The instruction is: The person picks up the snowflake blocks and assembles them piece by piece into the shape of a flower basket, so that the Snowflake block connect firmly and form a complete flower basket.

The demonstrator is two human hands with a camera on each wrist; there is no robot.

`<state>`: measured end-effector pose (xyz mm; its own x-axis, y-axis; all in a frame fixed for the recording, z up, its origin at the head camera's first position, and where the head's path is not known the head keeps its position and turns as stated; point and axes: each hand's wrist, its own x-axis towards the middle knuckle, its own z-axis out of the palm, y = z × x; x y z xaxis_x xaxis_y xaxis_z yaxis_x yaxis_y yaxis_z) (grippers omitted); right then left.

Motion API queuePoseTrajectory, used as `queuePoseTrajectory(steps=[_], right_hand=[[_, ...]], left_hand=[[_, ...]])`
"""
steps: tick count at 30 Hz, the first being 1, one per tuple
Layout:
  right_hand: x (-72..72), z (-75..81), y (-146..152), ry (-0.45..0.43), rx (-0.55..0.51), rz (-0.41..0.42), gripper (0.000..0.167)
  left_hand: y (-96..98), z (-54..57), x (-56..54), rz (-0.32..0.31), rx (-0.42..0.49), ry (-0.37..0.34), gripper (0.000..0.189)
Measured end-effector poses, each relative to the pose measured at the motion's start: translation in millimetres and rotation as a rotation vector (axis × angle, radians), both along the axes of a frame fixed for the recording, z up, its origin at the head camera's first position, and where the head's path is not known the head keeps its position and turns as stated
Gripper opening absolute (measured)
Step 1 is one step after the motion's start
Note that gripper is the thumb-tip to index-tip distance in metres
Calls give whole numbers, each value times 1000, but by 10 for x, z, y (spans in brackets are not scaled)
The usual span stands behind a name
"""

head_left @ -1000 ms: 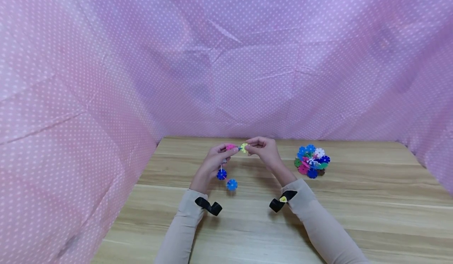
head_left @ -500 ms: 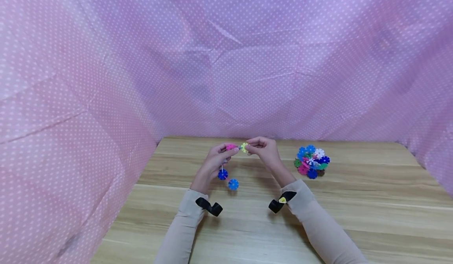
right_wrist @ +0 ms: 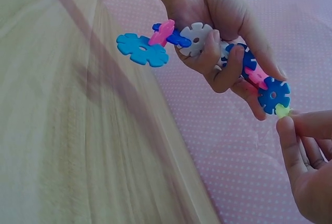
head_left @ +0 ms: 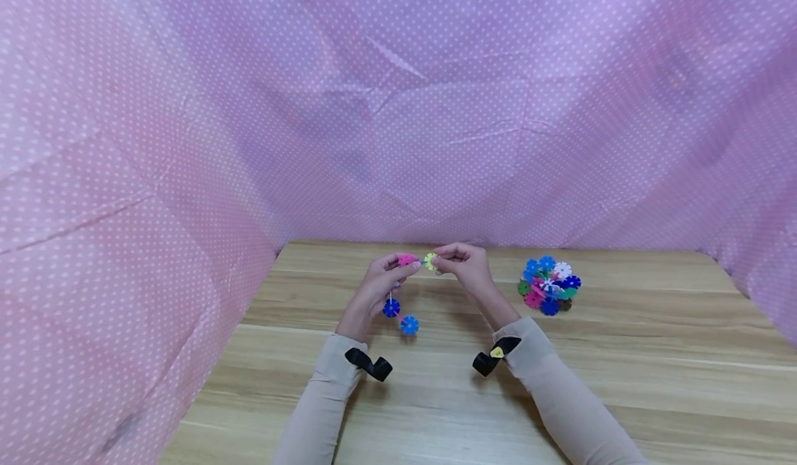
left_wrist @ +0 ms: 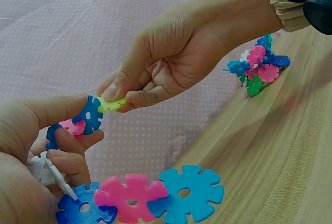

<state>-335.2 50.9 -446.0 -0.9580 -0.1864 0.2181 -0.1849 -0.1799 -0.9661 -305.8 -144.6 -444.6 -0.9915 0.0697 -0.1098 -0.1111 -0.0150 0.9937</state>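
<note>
My left hand grips a chain of notched plastic discs, its fingers curled round the middle part. A white disc, a dark blue disc, a pink disc and a light blue disc hang from the palm side. At the chain's other end a blue disc stands by the left thumb tip. A yellow disc meets that blue disc's edge, and my right hand pinches it between thumb and index finger. Fingers partly hide the chain's middle.
On the wooden table, right of my hands, stands a cluster of joined discs in several colours. A pink dotted cloth hangs behind the table and on both sides.
Both hands keep nearly the same place and hold. The hanging end of the chain has swung slightly to the right and partly back.
</note>
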Motion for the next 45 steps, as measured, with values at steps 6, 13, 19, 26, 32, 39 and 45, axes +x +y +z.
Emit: queuePoseTrajectory(steps=[6, 13, 19, 26, 32, 39, 45], right_hand=[[-20, -14, -6, -13, -30, -8, 29], [-23, -9, 9, -35, -43, 22, 31], [-26, -7, 21, -52, -28, 67, 33], [-41, -16, 64, -37, -21, 113, 33], [-49, -12, 145, -58, 135, 179, 30], [-45, 12, 170, -129, 258, 181, 32], [-45, 22, 196, -126, 202, 153, 32]], left_hand=[[18, 6, -9, 10, 2, 0, 29], [12, 25, -4, 3, 5, -8, 29], [0, 42, 10, -13, -2, 0, 31], [-1, 22, 18, -25, 14, 10, 32], [-8, -50, 23, -52, -8, -12, 34], [-1, -112, 8, -87, -42, -20, 34], [-16, -148, 0, -136, -71, -14, 39]])
